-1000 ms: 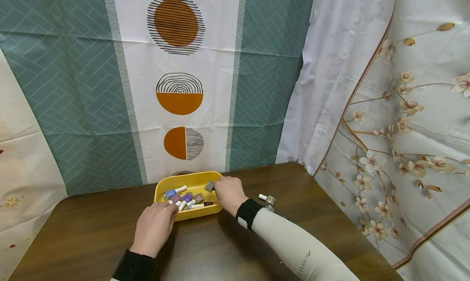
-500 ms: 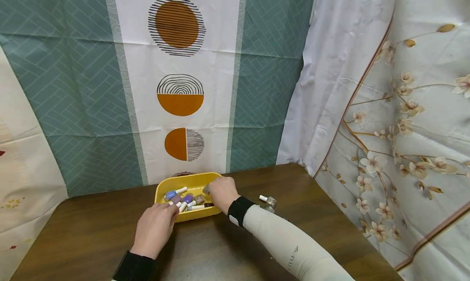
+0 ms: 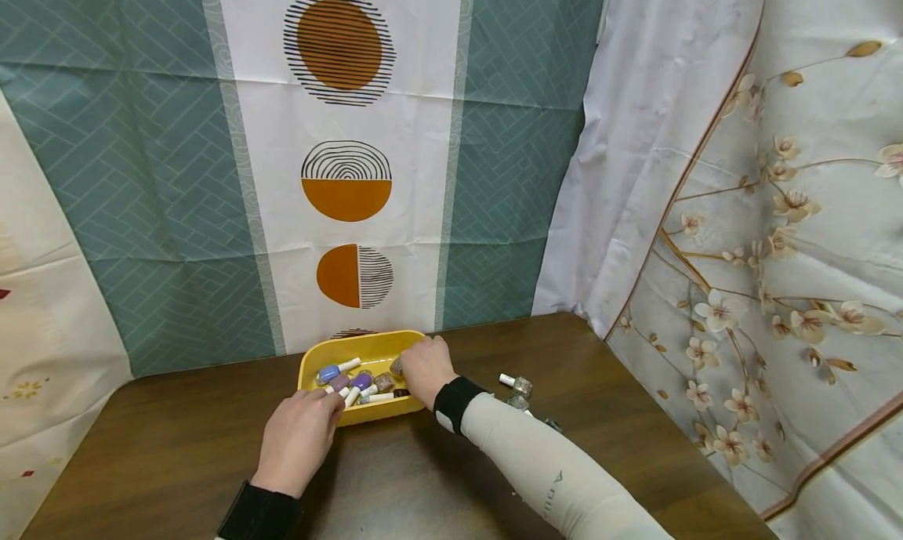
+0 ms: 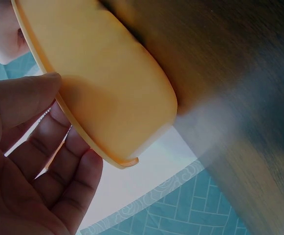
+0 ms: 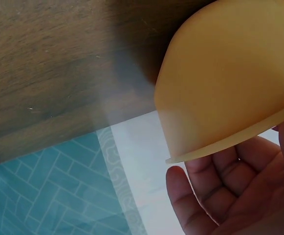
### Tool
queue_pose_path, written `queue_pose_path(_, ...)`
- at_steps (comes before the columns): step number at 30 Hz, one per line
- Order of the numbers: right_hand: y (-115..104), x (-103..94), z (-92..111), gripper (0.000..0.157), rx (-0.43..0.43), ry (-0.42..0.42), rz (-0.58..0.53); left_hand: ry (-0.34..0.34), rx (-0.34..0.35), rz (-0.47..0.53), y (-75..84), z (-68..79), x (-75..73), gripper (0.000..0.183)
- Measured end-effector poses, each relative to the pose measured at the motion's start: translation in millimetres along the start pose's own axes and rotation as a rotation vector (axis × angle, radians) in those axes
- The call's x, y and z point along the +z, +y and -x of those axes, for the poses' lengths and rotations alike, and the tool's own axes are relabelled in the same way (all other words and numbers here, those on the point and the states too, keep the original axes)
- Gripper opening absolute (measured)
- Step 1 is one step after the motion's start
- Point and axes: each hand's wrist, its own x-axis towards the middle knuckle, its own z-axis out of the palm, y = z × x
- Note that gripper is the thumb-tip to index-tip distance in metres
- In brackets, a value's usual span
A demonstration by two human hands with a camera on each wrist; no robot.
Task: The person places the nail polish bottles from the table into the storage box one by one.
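Observation:
A yellow plastic tray (image 3: pixel 381 417) stands at the back of the table, holding several nail polish bottles, among them a blue one (image 3: pixel 328 375) and a purple one (image 3: pixel 363 380). My left hand (image 3: pixel 299 438) grips its left end, thumb on the outer wall and fingers inside the rim, as the left wrist view shows. At the right end, my right hand (image 3: pixel 427 373) holds the rim, its curled fingers (image 5: pixel 220 193) behind the wall in the right wrist view. A glittery grey bottle (image 3: pixel 397 366) lies right beside these fingers, partly hidden by them.
A few more glittery nail polish bottles (image 3: pixel 522 385) lie on the wooden table (image 3: pixel 176 446) to the right, some partly behind my right sleeve (image 3: pixel 536 462). A patterned curtain (image 3: pixel 353 172) hangs directly behind the tray, and a floral curtain (image 3: pixel 741 328) borders the right side.
My right hand, which held the glittery bottle over the tray by its cap, has moved slightly left and down to the tray's right end. The bottle sits lower; my left hand stays put.

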Motion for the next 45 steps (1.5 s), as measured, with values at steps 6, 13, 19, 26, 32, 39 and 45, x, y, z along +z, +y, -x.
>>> queue_pose_path(6, -1.3, 2.0, -3.5, 0.013, -0.001, -0.032, 0.012, 0.005, 0.005, -0.001, -0.4, 0.5, 0.2, 0.017)
queue_pose_path(13, -1.8, 0.7, -4.6, 0.015, -0.001, -0.054, 0.006, 0.017, 0.01, 0.0, -0.4, 0.1, 0.8, 0.018)
queue_pose_path(19, -2.4, 0.7, -6.0, 0.016, 0.004, -0.08, -0.001, 0.034, 0.012, -0.001, -0.7, 0.3, 1.4, 0.018)
queue_pose_path(26, -3.7, -2.5, -5.7, 0.016, 0.01, -0.106, -0.003, 0.031, 0.011, -0.002, -1.2, 0.9, 1.5, 0.018)
queue_pose_path(32, -4.0, -1.9, -5.6, 0.015, 0.011, -0.121, 0.0, 0.006, 0.001, 0.003, -0.8, -0.3, 0.6, 0.019)
queue_pose_path(39, -4.2, -1.0, -6.1, 0.015, 0.003, -0.134, -0.005, -0.013, 0.004, -0.001, -1.2, -0.6, -0.4, 0.018)
queue_pose_path(45, -4.6, -0.1, -6.6, 0.017, 0.004, -0.136, -0.002, -0.012, 0.001, 0.003, -0.6, -0.7, -0.4, 0.018)
